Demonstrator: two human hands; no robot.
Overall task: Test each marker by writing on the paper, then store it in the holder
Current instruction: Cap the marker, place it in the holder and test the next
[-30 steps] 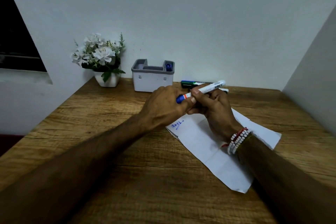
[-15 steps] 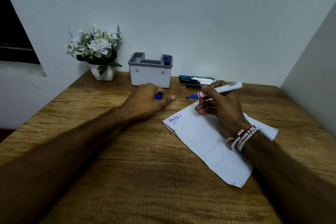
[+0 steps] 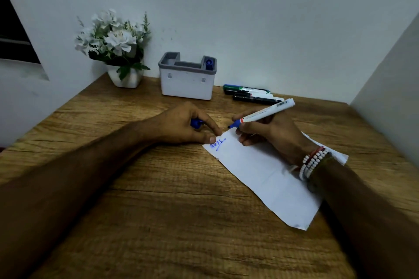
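Gripping the uncapped blue marker (image 3: pixel 264 114), the right hand (image 3: pixel 269 133) poises its tip at the paper (image 3: pixel 260 170) corner; the left hand (image 3: pixel 183 127), closed on the blue cap (image 3: pixel 195 123), pins the paper. Judged: testing step; next, write, recap, then reach to the holder (image 3: pixel 187 84) at the bench (image 3: pixel 158 210) rear

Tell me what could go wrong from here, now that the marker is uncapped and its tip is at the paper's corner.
1. The marker tip sits right at the far corner of the paper; a stroke could run off onto the wooden table.
2. Only the left hand fingertips pin that corner, so the sheet might slide or crumple.
3. The blue cap is loosely cupped in the left hand and could drop.
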